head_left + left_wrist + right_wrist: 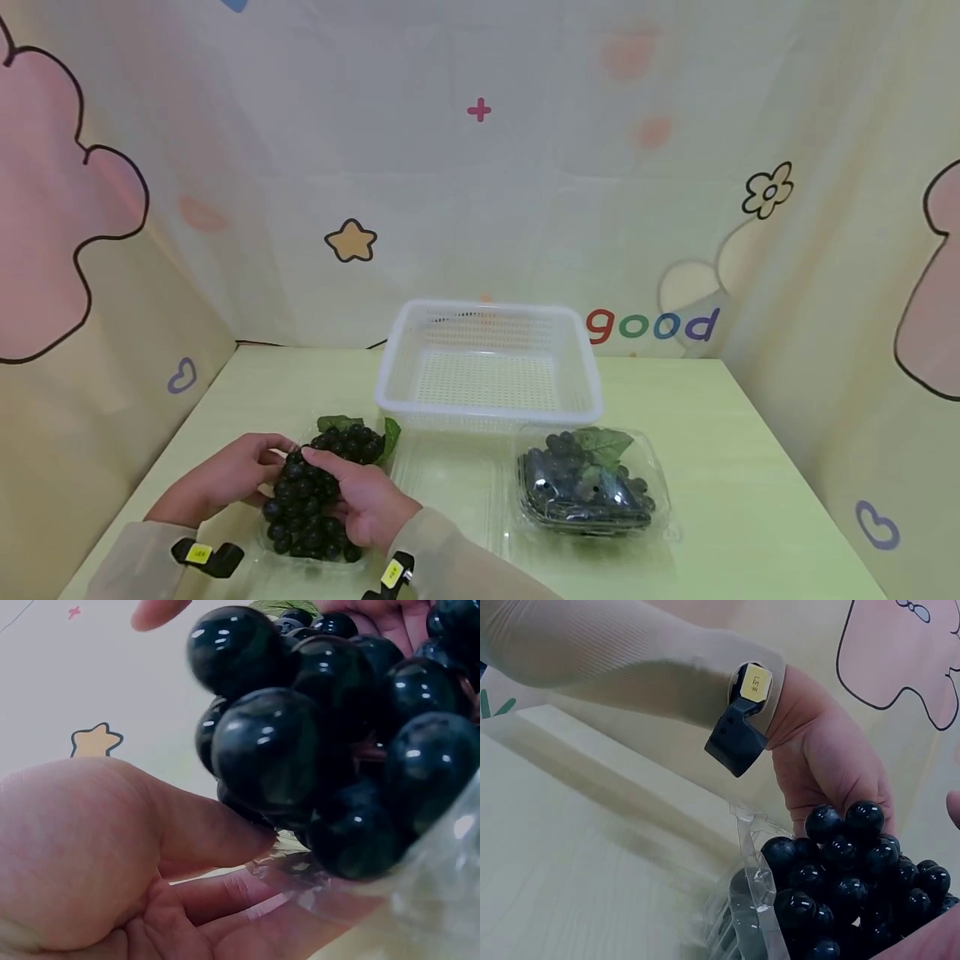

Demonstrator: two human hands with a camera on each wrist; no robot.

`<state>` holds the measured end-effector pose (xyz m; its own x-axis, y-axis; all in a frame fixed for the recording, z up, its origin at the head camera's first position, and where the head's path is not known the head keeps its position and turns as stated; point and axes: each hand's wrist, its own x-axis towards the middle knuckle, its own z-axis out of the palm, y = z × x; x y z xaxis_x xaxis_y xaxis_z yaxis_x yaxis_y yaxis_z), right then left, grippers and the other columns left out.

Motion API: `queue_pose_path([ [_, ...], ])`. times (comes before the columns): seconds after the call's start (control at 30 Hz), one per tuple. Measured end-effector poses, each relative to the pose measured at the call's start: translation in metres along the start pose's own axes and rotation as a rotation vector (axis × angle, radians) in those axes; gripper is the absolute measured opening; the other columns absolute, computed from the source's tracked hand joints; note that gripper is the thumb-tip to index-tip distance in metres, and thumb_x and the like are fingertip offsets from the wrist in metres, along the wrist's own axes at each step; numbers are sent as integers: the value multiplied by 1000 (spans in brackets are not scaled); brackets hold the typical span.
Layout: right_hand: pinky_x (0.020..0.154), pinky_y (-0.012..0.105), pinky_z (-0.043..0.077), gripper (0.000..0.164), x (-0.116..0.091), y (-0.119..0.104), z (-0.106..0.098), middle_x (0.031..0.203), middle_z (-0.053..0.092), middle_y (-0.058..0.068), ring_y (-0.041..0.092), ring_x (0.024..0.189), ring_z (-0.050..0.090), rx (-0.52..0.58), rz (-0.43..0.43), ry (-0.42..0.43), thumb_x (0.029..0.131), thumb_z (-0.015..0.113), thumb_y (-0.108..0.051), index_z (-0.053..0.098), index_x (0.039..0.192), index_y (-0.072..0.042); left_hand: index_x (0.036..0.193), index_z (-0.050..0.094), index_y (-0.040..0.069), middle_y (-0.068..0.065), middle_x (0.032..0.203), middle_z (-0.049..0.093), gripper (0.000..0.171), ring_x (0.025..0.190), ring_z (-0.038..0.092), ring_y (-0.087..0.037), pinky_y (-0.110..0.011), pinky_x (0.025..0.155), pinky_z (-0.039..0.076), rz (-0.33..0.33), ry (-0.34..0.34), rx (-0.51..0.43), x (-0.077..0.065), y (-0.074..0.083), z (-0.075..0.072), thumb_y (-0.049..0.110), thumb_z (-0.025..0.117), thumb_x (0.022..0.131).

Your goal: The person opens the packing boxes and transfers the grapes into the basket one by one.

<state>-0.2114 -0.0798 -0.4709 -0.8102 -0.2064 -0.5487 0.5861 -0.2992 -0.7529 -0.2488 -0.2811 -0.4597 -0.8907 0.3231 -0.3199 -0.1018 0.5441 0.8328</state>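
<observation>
Dark grapes [303,508] with green leaves [390,439] sit heaped in a clear plastic box [761,900] at the table's left. My left hand [236,471] is at the box's left side. In the left wrist view its thumb [214,825] and fingers pinch the clear plastic edge below the grapes. From the right, my right hand [371,500] holds the bunch, thumb across its top and fingers against its side. The fingers' grip is partly hidden by the fruit. A clear hinged lid [450,492] lies folded back flat to the right of the box.
A white perforated basket [487,414] stands at the back middle of the pale table [750,500]. To the right, a closed clear box [588,487] contains dark grapes and a leaf. Printed cloth [480,183] surrounds the table on three sides.
</observation>
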Motion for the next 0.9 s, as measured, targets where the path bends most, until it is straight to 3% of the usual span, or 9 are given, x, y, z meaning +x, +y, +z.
queue_pose_path([
  [0.1, 108, 50, 47, 86, 1, 0, 3, 126, 61, 16, 33, 113, 63, -21, 9, 17, 73, 92, -43, 53, 135, 1, 137, 49, -12, -16, 110, 73, 38, 94, 71, -25, -46, 73, 64, 1, -6, -13, -1, -2, -2, -5, 45, 100],
  [0.3, 105, 49, 51, 75, 6, 1, 6, 115, 68, 13, 31, 108, 69, -35, 18, 4, 74, 91, -43, 60, 127, -1, 139, 45, -13, -17, 112, 73, 40, 92, 71, -24, -44, 73, 63, 7, -27, -30, -2, -5, -5, -4, 45, 100],
  [0.53, 105, 53, 50, 90, 13, 2, 9, 140, 57, 21, 44, 119, 64, -39, -3, 34, 72, 93, -41, 52, 139, 2, 137, 47, -13, -16, 109, 74, 38, 89, 70, -22, -43, 70, 63, 24, -34, -37, -1, -3, -4, -4, 44, 100],
  [0.77, 100, 46, 54, 87, 13, 7, 13, 137, 57, 13, 28, 113, 65, -68, -36, 41, 72, 93, -36, 50, 139, 1, 136, 46, -14, -17, 111, 73, 36, 90, 71, -22, -43, 68, 62, 46, -41, -47, -1, -6, -2, -5, 42, 101],
  [0.9, 111, 54, 46, 106, 15, 9, 15, 149, 46, 23, 36, 130, 55, -57, -48, 66, 72, 94, -33, 35, 150, 7, 136, 47, -13, -20, 114, 72, 37, 91, 70, -22, -42, 67, 62, 36, -22, -31, -1, -5, 0, -7, 41, 100],
])
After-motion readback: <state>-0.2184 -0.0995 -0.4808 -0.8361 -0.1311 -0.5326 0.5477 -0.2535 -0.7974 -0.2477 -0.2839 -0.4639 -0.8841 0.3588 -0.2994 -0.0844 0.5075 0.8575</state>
